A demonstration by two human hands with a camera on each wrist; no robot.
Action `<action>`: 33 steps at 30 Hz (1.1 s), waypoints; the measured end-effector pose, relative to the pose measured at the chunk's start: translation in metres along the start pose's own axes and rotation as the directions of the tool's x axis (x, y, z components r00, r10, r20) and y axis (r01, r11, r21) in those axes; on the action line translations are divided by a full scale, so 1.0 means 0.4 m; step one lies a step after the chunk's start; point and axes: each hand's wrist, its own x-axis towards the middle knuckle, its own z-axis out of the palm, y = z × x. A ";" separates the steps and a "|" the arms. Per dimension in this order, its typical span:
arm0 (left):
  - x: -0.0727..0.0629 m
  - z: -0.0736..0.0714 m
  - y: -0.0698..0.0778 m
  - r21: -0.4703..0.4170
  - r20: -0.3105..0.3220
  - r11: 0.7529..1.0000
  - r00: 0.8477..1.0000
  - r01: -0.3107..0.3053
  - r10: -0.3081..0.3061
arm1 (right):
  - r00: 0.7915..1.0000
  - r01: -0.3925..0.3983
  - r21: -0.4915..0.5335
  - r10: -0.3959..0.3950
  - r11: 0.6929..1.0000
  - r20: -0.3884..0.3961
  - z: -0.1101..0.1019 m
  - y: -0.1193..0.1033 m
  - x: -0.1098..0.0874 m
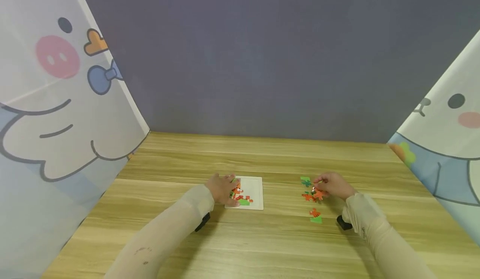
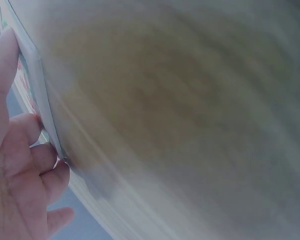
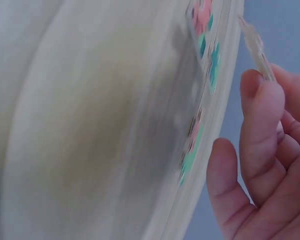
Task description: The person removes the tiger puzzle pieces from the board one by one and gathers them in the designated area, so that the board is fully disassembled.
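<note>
At the far left, a printed panel (image 1: 52,104) with a pig-like snout stands beside the table (image 1: 240,245). Next, the left hand (image 1: 222,189) lies across the left side of a white puzzle tray (image 1: 256,190), fingers spread and touching it, not wrapped round anything; it appears to be steadying the tray. The tray lies flat on the table, with orange and green fitted pieces (image 1: 244,202) visible along its lower and left portions; its upper right is bare, and what lies under the hand cannot be verified. To the right, well apart from the tray, are loose pieces: a green and teal one (image 1: 305,182), an orange cluster (image 1: 308,197) and, nearer the wearer, an orange and green one (image 1: 316,215). Beside these, the right hand (image 1: 335,185) pinches a single piece (image 3: 257,50) between thumb and finger, clear of the table in the right wrist view, its face seen too edge-on to identify. The hands are well apart. Step in hand, as judged: selecting a piece. The next move calls for carrying it leftward, turning it to match, and seating it against the fitted section.
</note>
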 end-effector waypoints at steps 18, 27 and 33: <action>-0.001 -0.002 0.001 -0.020 0.006 1.000 1.000 0.000 0.000 | 0.998 -0.064 -0.017 0.064 0.998 0.021 -0.065 0.057 -0.060; 0.005 0.000 0.000 -0.027 0.008 1.000 1.000 -0.001 0.001 | 0.996 -0.088 0.107 0.086 0.990 0.028 -0.073 0.079 -0.085; 0.002 0.000 0.000 -0.037 0.013 0.999 1.000 0.000 0.000 | 0.996 -0.093 0.132 0.089 0.987 0.031 -0.073 0.089 -0.088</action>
